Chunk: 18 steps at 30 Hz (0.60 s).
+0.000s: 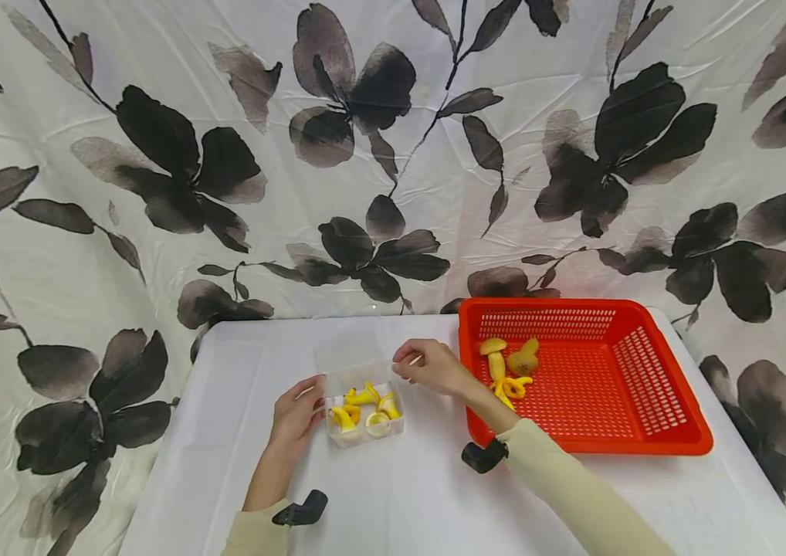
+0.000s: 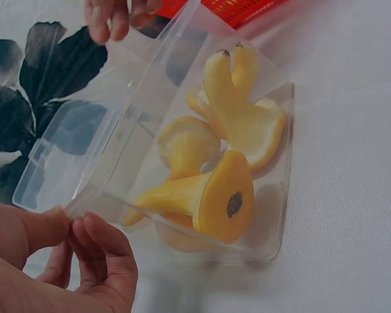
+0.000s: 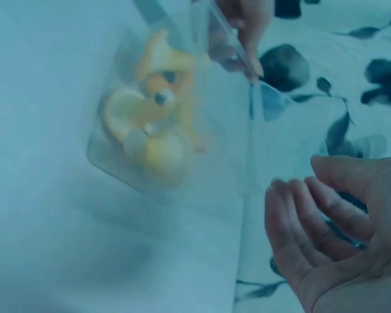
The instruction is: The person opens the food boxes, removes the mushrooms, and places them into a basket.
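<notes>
Mushrooms (image 2: 216, 195) lie in the clear box (image 1: 351, 441), lid (image 2: 68, 150) open; others (image 1: 497, 364) remain in the basket (image 1: 587, 394) to its right. Your left hand (image 1: 296, 413) pinches the box's edge; your right hand (image 1: 440, 367) holds nothing.

One clear box (image 1: 346, 440), one red basket (image 1: 594, 445); yellow mushrooms (image 2: 225, 195): four-plus in box, three-plus in basket

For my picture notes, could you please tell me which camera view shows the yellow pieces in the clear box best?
The left wrist view: the yellow pieces look large and fairly sharp. The head view shows them small; the right wrist view, blurred.
</notes>
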Motion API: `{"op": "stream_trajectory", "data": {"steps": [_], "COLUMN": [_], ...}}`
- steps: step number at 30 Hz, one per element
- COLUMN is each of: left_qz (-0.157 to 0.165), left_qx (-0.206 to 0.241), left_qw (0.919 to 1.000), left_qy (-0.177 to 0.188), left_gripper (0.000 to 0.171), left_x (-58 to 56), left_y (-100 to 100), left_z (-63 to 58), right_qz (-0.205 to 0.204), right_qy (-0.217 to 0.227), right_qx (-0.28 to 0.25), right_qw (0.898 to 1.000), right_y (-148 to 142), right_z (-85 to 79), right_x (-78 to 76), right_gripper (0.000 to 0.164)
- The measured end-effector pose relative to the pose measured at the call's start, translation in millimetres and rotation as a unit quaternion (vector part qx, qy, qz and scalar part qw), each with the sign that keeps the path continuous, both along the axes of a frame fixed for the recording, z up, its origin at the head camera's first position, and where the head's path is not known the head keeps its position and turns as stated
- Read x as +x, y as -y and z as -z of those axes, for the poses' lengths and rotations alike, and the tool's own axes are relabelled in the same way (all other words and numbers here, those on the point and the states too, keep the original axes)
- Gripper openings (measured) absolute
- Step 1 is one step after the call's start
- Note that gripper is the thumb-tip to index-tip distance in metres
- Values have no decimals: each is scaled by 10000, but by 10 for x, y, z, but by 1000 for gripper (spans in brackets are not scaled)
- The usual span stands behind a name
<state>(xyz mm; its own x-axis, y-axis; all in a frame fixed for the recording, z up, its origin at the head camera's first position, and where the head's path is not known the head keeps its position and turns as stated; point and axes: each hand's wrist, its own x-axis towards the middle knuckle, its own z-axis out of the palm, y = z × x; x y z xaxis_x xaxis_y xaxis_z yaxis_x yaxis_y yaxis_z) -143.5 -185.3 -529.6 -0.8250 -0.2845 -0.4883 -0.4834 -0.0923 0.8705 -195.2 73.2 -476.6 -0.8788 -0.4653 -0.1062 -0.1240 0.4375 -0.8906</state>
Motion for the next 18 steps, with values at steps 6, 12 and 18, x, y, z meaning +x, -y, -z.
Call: {"op": "stream_trajectory", "data": {"steps": [6, 12, 18], "left_qz": [13, -32, -37], "left_qx": [8, 17, 123], "left_qw": [10000, 10000, 9998], "left_qy": [-52, -67, -173], "left_gripper": [48, 45, 46], "left_x": [4, 6, 9], "left_y": [0, 9, 6], "left_z": [-9, 12, 12], "right_qz": [-396, -766, -1128], "right_qy": [-157, -185, -651], "right_qx": [-103, -221, -271], "right_qw": [9990, 9966, 9911], "right_y": [222, 452, 632], "right_z": [63, 191, 313], "right_x": [53, 110, 153], "right_gripper": [16, 20, 18]}}
